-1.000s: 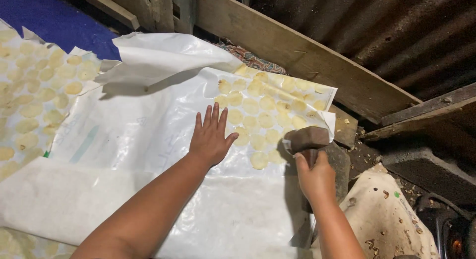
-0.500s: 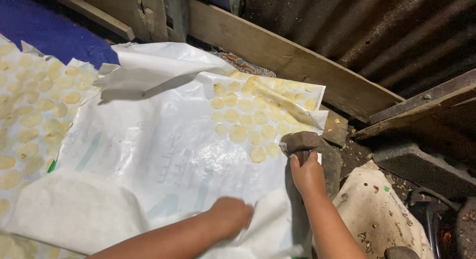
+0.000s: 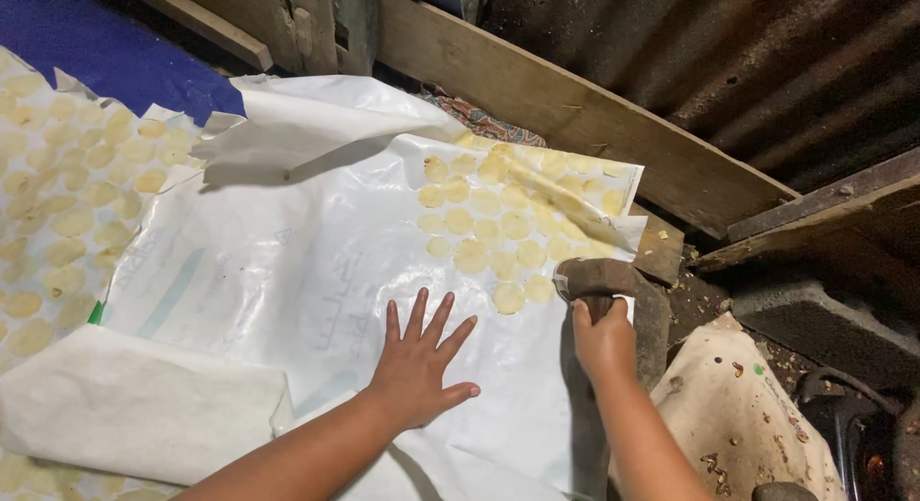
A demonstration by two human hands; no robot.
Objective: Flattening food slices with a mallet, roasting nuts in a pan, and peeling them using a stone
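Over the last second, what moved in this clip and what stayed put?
The left hand slid back toward the person along the white plastic sheet, then forward again; it now lies flat with fingers spread. Nothing was picked up or let go. The right hand kept its grip on the brown block at the sheet's edge. The pale round discs did not shift.

A blue sheet (image 3: 105,55), wooden beam (image 3: 575,108), and corrugated metal wall (image 3: 767,60) lie beyond.

Flat white plastic sheet (image 3: 287,271), brown block (image 3: 596,277)
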